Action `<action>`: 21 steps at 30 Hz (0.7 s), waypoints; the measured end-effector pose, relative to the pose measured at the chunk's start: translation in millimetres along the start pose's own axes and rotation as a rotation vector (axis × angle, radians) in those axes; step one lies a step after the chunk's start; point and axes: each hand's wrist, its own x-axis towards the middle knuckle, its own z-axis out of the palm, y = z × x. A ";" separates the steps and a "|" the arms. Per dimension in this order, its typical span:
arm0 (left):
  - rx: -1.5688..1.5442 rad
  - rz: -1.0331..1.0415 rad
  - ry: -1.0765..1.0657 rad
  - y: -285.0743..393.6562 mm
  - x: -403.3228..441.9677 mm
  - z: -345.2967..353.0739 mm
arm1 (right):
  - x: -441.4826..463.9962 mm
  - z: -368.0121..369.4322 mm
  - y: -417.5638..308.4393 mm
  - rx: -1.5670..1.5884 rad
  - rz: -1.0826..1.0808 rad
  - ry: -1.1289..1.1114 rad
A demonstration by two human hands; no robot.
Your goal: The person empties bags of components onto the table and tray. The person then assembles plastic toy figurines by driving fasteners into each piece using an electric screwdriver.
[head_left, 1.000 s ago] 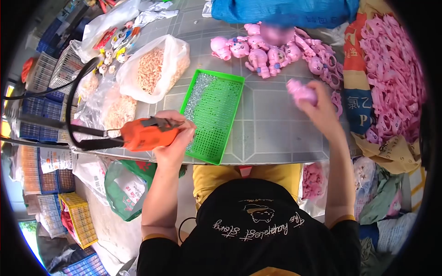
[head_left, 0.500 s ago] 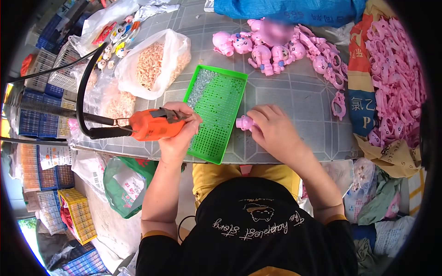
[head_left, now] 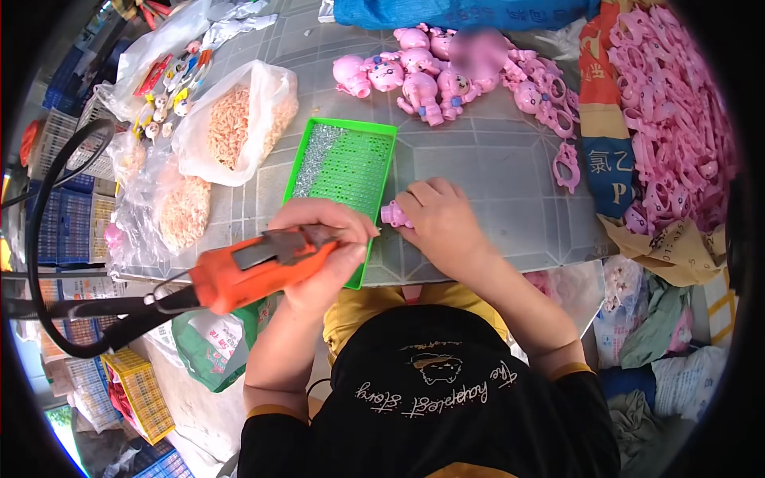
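My left hand (head_left: 323,231) is wrapped round an orange power screwdriver (head_left: 253,269), which lies tilted with its front end towards my right hand. Its tip is hidden by my fingers. My right hand (head_left: 443,221) is closed over a small pink plastic toy part (head_left: 394,213) on the table, and only its left end shows. Between and behind the hands is a green perforated tray (head_left: 388,151) with small silvery screws (head_left: 317,155) along its left side. The screwdriver and my left hand cover the tray's near left part.
Pink toy figures (head_left: 420,95) are heaped at the back, and an open sack (head_left: 607,171) of pink pieces stands at right. Bags of small peach-coloured parts (head_left: 229,127) lie at left. A black cable (head_left: 40,239) loops from the screwdriver. The table edge (head_left: 550,267) runs before my body.
My left hand has brought the screwdriver right and nearer to the pink toy part, its rear end swinging lower. My right hand keeps its hold. The whole view has shifted slightly.
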 end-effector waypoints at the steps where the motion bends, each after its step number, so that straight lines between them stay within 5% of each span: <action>1: 0.008 -0.017 -0.035 -4.9 1.2 1.6 | 0.1 0.0 -0.4 -0.005 0.003 -0.007; 17: -0.051 -0.186 -0.211 -28.9 18.6 -6.1 | 3.1 6.0 -1.6 -0.045 0.014 -0.027; 21: -0.047 -0.153 -0.105 -19.4 16.2 -2.8 | 1.3 -0.7 -4.4 -0.027 0.023 -0.029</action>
